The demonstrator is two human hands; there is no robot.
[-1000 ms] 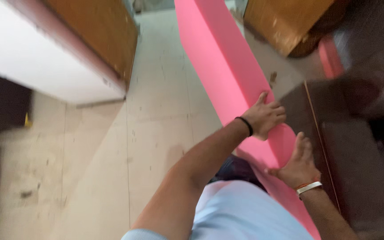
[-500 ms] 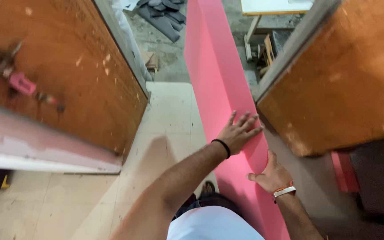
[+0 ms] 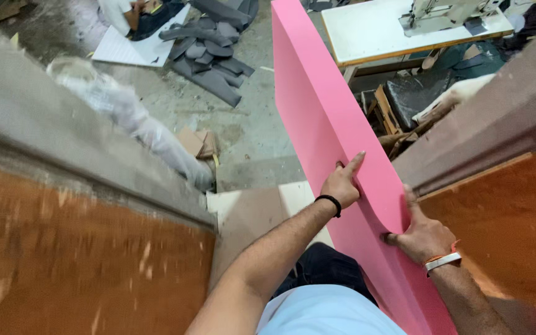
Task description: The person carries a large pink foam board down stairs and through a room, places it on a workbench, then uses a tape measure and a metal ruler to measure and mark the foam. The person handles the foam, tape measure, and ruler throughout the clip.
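Both hands grip the pink foam slab (image 3: 324,118), which stands on edge in the doorway. The left hand (image 3: 341,184) lies flat, fingers spread; the right hand (image 3: 422,234) pinches its edge. The workshop floor (image 3: 243,118) has now come into view ahead.

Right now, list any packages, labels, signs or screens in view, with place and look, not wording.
White paper sheet: flat on the floor, top left, rectangular, faint lines.
Clear plastic-wrapped bundle: left floor, long, whitish.
Cardboard pieces: beside it, brown.
No signs or screens.
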